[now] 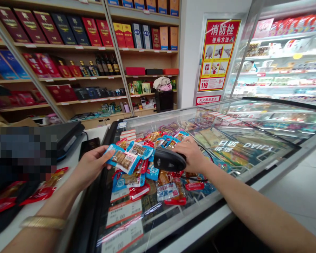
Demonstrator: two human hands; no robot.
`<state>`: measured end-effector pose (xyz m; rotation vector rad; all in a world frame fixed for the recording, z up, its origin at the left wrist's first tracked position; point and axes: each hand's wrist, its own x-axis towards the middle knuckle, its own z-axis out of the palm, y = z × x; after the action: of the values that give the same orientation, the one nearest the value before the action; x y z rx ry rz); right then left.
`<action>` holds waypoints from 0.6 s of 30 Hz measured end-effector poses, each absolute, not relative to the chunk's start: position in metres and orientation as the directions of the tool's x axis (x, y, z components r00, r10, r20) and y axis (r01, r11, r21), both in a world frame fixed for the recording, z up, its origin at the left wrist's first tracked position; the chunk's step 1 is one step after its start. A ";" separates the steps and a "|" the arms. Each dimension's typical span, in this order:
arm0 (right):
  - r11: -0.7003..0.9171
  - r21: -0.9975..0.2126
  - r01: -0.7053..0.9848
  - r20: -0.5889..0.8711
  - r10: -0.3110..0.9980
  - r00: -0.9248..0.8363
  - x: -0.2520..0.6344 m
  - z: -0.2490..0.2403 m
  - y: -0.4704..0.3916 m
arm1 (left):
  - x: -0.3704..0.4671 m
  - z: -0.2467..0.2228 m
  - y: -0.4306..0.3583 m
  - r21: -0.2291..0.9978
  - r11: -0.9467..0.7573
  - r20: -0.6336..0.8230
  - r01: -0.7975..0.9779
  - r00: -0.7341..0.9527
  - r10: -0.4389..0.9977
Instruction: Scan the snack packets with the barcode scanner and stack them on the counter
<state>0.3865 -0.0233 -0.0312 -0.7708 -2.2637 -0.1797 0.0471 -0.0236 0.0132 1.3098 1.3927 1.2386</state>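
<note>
The left hand (96, 162) grasps a blue-edged snack packet (122, 160) by its left end, thumb on top and fingers beneath, holding it over the left side of the pile. That edge grip seems chosen to leave the printed panel uncovered; the white patch on it looks like a barcode label, facing up and toward the right.

The right hand (193, 154) is wrapped around the handle of a black barcode scanner (170, 160), whose head reaches left over the pile, near the held packet but apart from it. A finger on the trigger cannot be made out. The scanner's cable (196, 180) loops loosely on the right, probably slack enough to let it move freely.

Below both hands, blue and red packets (142, 150) lie heaped on the glass top (154, 225) of a chest freezer, likely because it gives a flat surface within reach of both hands. One larger packet (171, 189) with a red lower edge lies at the near side of the heap. Price labels (123, 212) show at the near left. Further left, red packets (52, 183) lie on the white counter (102, 131).
</note>
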 end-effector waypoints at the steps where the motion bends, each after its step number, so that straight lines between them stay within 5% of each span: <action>1: 0.812 -0.098 0.575 0.678 0.478 -0.559 0.386 -0.031 -0.023 | 0.047 0.013 -0.023 0.986 -0.034 0.051 0.161 -0.099 0.994; 12: 0.809 -0.110 0.577 0.719 0.466 -0.515 0.390 -0.036 -0.022 | 0.043 -0.004 -0.013 0.939 -0.156 0.151 0.307 0.039 0.988; 15: 0.793 -0.103 0.600 0.732 0.469 -0.494 0.393 -0.038 -0.020 | 0.034 -0.003 -0.008 0.737 -0.282 0.326 0.614 0.042 0.945; 18: 0.777 -0.104 0.620 0.731 0.483 -0.482 0.396 -0.040 -0.017 | 0.008 0.004 -0.010 0.414 -0.103 0.452 0.905 -0.106 0.885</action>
<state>0.3956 -0.0171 -0.0402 -0.8170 -2.1730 -0.2215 0.0079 -0.0095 0.0039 2.1197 2.1237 1.0263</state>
